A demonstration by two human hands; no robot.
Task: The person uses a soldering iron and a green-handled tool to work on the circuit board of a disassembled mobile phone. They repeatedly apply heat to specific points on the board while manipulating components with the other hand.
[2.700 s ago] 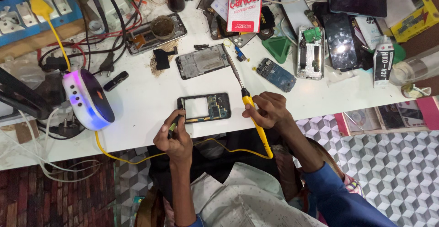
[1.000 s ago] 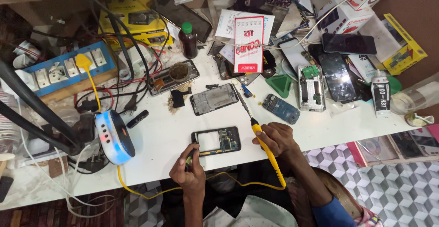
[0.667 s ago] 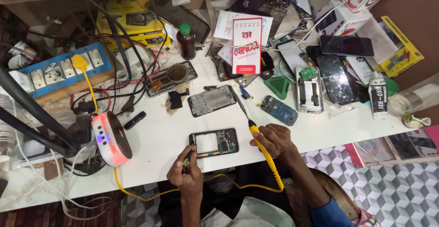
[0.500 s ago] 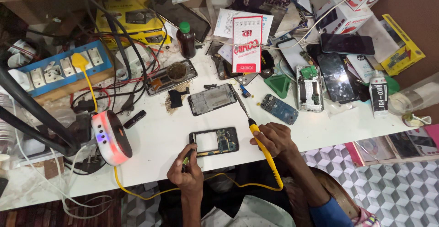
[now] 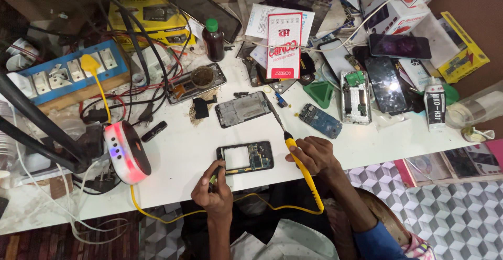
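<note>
The right hand grips a yellow soldering iron (tip up) while the left hand pinches the open phone, so soldering seems underway.

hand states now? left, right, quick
Left hand: closed on a small tool, at the opened phone.
Right hand: closed around the yellow soldering iron.

opened black phone flat on table, yellow-handled soldering iron tilted
</note>
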